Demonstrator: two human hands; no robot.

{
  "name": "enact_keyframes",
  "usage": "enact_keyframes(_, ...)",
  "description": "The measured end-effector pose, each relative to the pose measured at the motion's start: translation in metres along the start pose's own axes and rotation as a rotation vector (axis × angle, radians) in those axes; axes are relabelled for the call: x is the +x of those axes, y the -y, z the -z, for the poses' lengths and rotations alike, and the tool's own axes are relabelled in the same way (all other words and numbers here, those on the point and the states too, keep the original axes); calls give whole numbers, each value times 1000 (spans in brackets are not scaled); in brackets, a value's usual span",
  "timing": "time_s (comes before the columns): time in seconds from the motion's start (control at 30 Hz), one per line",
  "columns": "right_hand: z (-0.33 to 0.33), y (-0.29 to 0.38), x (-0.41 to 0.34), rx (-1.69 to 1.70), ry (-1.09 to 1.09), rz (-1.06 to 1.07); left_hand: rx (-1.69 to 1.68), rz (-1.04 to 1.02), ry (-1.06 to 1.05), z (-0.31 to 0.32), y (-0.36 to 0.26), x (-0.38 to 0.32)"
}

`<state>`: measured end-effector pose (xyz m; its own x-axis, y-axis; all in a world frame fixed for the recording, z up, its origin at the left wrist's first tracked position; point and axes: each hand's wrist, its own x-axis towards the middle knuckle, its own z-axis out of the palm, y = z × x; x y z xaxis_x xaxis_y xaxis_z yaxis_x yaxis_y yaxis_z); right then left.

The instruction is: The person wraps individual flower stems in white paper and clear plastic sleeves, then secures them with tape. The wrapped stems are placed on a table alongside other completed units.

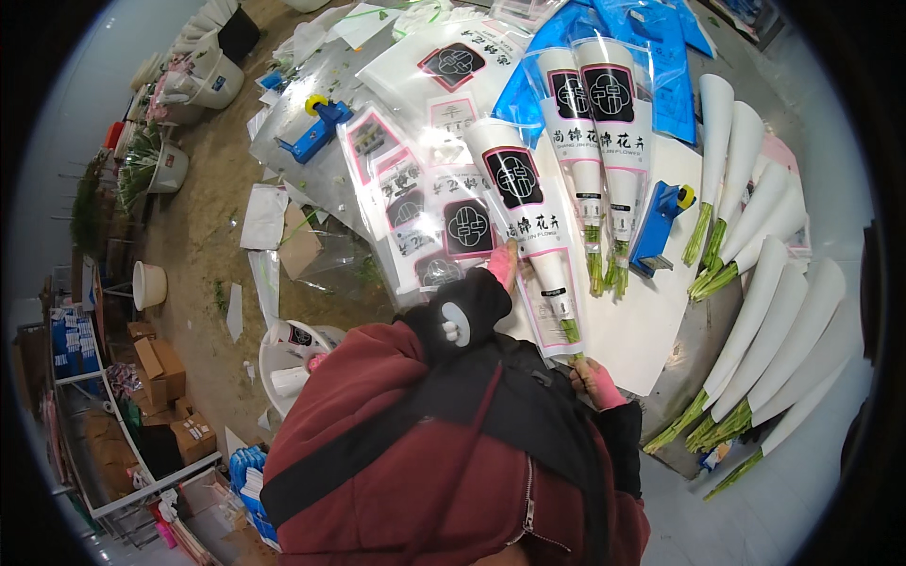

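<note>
A flower bunch rolled in white paper sits inside a printed clear plastic sleeve point(527, 205) in front of me. My left hand point(503, 265), in a pink fingerless covering, is at the sleeve's left edge, partly hidden by my dark cuff. At the lower end, my right hand point(593, 380) grips the green stems point(570, 331) that stick out of the sleeve. Two more sleeved bunches point(610, 141) lie side by side just beyond. Flat printed sleeves point(463, 226) are piled to the left of the held bunch. A blue tape dispenser point(655, 226) stands to the right.
Paper-wrapped bunches point(768, 332) lie in two groups at the right. Another blue tape dispenser point(315, 131) is at the table's left. Blue plastic packaging point(662, 71) lies at the far side. A white bucket point(272, 364) stands by my left side; more buckets point(216, 79) line the floor beyond.
</note>
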<state>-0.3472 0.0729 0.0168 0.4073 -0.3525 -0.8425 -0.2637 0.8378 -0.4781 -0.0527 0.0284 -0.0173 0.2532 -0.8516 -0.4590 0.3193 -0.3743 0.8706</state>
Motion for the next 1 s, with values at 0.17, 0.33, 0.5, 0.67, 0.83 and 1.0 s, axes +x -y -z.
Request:
enact_keyframes(0.17, 2, -12, 5, -41, -54, 63, 40, -34, -2, 3, 0, 5)
enact_keyframes(0.33, 11, -24, 10, -37, -13, 56, 60, -45, 5, 4, 3, 6)
enact_keyframes(0.5, 16, -32, 10, -1, 10, 27, 67, -50, 33, 11, 16, 7)
enact_keyframes(0.67, 15, -27, 4, -8, 38, 26, 27, -121, 224, 19, 51, 0)
enact_keyframes(0.83, 13, -24, -3, -29, 41, 28, -560, -120, 742, -7, 89, -46)
enact_keyframes(1.0, 16, -22, -12, 15, 94, 9, -545, 683, 548, -23, 78, -44)
